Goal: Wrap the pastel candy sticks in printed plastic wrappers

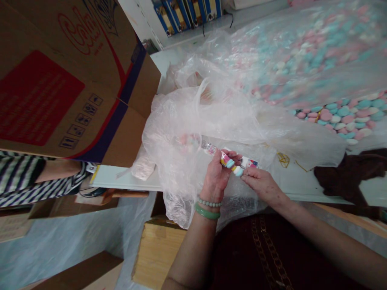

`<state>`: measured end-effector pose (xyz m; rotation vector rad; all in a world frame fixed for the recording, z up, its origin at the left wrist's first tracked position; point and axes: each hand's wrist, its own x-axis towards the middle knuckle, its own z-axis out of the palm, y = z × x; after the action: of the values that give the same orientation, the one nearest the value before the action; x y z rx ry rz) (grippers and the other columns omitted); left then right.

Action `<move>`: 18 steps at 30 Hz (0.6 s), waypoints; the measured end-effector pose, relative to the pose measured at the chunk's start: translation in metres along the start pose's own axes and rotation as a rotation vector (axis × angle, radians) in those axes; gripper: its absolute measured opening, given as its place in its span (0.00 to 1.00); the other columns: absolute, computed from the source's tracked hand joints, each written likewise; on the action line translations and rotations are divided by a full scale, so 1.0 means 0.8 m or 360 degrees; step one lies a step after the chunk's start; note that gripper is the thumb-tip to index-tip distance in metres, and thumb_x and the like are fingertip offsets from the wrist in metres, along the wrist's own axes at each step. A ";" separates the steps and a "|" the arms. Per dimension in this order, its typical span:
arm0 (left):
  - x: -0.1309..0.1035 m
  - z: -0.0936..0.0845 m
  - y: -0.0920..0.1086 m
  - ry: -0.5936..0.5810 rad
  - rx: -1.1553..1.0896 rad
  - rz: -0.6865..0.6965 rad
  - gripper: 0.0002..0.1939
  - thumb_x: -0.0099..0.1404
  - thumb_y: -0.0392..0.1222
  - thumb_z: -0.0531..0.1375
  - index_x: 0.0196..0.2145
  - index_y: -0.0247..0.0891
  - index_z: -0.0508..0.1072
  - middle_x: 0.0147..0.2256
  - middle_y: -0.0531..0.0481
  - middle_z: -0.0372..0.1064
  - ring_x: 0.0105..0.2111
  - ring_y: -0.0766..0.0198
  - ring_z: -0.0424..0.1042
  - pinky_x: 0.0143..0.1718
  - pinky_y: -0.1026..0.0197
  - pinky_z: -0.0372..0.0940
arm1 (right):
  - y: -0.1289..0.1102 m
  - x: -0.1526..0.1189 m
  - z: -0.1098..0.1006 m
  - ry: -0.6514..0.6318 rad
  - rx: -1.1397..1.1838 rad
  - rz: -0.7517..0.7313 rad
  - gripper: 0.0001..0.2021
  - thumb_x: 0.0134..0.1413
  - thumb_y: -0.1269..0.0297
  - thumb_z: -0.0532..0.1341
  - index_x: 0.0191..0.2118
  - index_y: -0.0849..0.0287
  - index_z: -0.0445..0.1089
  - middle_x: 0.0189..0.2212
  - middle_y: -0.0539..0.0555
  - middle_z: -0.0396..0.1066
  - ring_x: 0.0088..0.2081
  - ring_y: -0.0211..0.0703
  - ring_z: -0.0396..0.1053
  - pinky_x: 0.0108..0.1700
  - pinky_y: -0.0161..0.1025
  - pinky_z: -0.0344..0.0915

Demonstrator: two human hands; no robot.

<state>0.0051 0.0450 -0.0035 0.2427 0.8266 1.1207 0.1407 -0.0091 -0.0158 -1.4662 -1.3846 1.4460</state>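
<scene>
My left hand (pixel 218 171), with a beaded bracelet and a green bangle at the wrist, is wrapped round a slim clear packet (pixel 226 160) with a colourful printed label. A few blue, white and yellow pastel pieces show at its near end. The fingers of my right hand (pixel 260 181) pinch together at that end, beside the white piece. Just behind the fingers lies a white printed card or label (pixel 249 162). Beneath both hands spreads a large crumpled clear plastic bag (pixel 181 121).
A big cardboard box (pixel 90 80) stands at the left, with a person's striped sleeve (pixel 18 173) below it. Pink, blue and white candies (pixel 347 117) lie at the right, many under plastic. Gold twist ties (pixel 283 160) and a dark brown cloth (pixel 347 173) lie on the white table.
</scene>
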 end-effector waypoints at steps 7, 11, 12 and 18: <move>0.001 -0.004 -0.004 -0.0058 0.0038 0.0007 0.17 0.65 0.51 0.53 0.28 0.35 0.69 0.28 0.48 0.69 0.33 0.58 0.73 0.43 0.53 0.65 | 0.007 0.006 -0.008 -0.0707 0.1666 0.0797 0.08 0.47 0.67 0.63 0.25 0.62 0.62 0.14 0.40 0.50 0.13 0.24 0.39 0.15 0.27 0.38; -0.002 -0.005 -0.009 -0.0026 -0.0043 -0.0066 0.17 0.65 0.51 0.53 0.28 0.36 0.68 0.28 0.48 0.69 0.33 0.59 0.73 0.42 0.54 0.65 | 0.017 0.004 0.001 -0.0826 0.2162 0.0984 0.07 0.50 0.69 0.61 0.27 0.64 0.62 0.15 0.39 0.50 0.13 0.22 0.38 0.15 0.23 0.41; -0.003 -0.004 -0.011 -0.0005 -0.0032 -0.0056 0.17 0.65 0.51 0.53 0.27 0.36 0.68 0.28 0.48 0.69 0.32 0.59 0.73 0.41 0.55 0.65 | 0.017 0.004 0.005 -0.0816 0.2180 0.0997 0.07 0.50 0.69 0.61 0.27 0.64 0.63 0.15 0.39 0.51 0.13 0.22 0.38 0.15 0.23 0.42; -0.004 0.000 -0.022 0.0147 0.0047 -0.0154 0.21 0.65 0.53 0.51 0.27 0.33 0.70 0.28 0.46 0.70 0.29 0.60 0.72 0.37 0.57 0.66 | -0.005 0.005 0.024 -0.0394 0.1551 0.0619 0.10 0.44 0.66 0.64 0.23 0.60 0.61 0.13 0.41 0.53 0.13 0.26 0.44 0.15 0.28 0.39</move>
<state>0.0167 0.0339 -0.0122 0.1748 0.9281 1.0352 0.1207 -0.0089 -0.0169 -0.9276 -0.3378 2.1622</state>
